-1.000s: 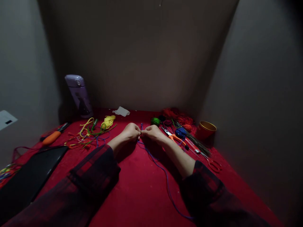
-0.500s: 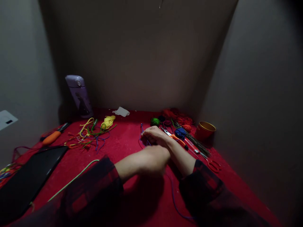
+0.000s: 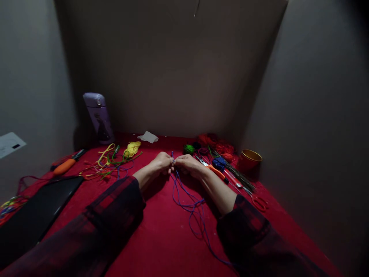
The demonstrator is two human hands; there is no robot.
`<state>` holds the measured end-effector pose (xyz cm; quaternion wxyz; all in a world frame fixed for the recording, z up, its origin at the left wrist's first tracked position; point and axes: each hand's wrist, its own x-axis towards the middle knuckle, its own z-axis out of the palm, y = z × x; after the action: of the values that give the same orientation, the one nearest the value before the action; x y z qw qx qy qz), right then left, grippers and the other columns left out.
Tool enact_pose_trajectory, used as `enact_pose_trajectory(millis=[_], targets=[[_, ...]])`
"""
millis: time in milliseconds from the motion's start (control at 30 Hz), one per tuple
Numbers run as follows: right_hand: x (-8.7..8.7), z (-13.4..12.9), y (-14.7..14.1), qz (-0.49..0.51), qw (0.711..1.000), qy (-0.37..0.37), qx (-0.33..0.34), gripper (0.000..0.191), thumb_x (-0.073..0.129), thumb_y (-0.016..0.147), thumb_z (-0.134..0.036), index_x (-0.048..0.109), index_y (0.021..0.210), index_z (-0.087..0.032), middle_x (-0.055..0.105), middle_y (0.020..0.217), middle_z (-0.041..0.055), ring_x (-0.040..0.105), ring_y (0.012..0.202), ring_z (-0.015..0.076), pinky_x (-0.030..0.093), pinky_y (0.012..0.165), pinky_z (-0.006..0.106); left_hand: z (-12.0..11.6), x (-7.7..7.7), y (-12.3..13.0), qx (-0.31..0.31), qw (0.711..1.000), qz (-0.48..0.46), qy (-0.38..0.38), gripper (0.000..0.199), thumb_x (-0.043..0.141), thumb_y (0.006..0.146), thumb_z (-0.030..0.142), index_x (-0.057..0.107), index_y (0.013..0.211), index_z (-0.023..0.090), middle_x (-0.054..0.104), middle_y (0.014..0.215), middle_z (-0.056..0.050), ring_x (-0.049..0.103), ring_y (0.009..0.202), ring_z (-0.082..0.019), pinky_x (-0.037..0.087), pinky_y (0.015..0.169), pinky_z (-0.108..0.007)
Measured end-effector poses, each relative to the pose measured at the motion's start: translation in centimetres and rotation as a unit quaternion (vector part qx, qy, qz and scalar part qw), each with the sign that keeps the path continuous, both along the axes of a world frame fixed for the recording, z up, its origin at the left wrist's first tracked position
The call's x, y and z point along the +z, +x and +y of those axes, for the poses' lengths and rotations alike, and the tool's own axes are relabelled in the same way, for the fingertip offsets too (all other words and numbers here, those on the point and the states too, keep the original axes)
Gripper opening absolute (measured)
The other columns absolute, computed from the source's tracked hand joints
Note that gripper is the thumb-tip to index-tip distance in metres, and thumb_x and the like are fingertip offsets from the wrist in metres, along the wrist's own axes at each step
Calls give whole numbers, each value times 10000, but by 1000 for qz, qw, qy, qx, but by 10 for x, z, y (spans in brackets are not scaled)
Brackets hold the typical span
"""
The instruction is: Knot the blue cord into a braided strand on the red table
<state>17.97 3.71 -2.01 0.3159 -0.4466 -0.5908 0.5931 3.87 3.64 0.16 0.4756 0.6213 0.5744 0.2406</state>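
Head view: a red table fills the lower half, and clock directions run from where the two hands meet. A black tablet-like slab lies at 8 o'clock, and a purple bottle stands at 10, leaning in the view. The left hand and right hand come together at the centre, fingertips almost touching. On each, thumb and fingers are pinched closed on a thin purple-blue cord; the exact grip is too small to make out. A red cup with a gold rim sits at 3 o'clock, the red-handled scissors at 4. Orange-handled pliers lie near the right hand at 3, with a blue yarn ball just beside them. Yellow yarn rests between 9 and 10, a white scrap between 10 and 11, and a green ball between 1 and 2. Thinnest of all, the cord drops from the fingertips, loops loosely, and trails off toward 5 o'clock.
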Motion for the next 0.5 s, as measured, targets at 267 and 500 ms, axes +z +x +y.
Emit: enact_pose_trajectory(millis=[267,500], targets=[[21,-7,5,-119,992,38,-28,184,561,691,-255,457,574,-156,338,450,-76,231,349,26,151,346,189,3,-3,-6,55,997,-47,36,175,605,700,195,537,556,122,416,351,45,285,280,-41,178,354,-212],[54,-31,6,-281,936,193,90,135,568,682,-220,577,588,-124,472,472,-29,372,416,50,263,406,191,-6,-6,4,84,989,-124,5,300,499,743,148,452,447,151,343,300,37,247,271,-50,142,352,-229]])
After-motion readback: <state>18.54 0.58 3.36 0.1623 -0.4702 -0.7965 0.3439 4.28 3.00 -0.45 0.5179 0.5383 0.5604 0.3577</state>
